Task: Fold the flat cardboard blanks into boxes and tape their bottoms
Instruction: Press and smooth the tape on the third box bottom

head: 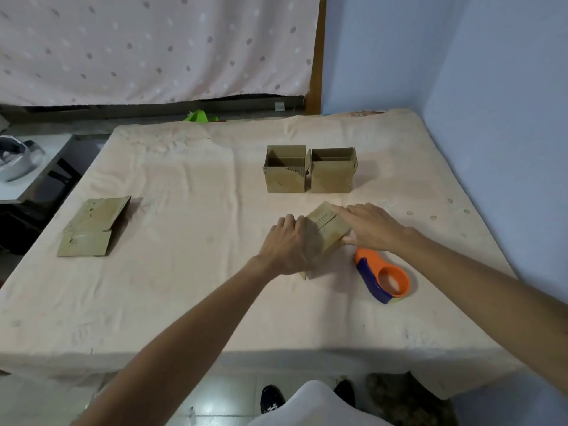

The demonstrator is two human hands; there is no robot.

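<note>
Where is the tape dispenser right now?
In the head view, the tape dispenser lies on the table right of centre, beside the box, just this side of the right hand.

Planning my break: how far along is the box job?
Done, it seems: the back-left box and back-right box stand open-topped. In hand: the left hand grips a third box while the right hand presses its flaps; the tape dispenser lies untouched. Still to fold: the flat blanks at far left.

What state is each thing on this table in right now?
Box under hands: folded, flaps pressed shut.
Left hand: grips that box.
Right hand: straight fingers press its flaps.
Far left box: upright, top open.
Far right box: upright, top open.
Flat blanks: lying unfolded.
Tape dispenser: lying untouched.
</note>
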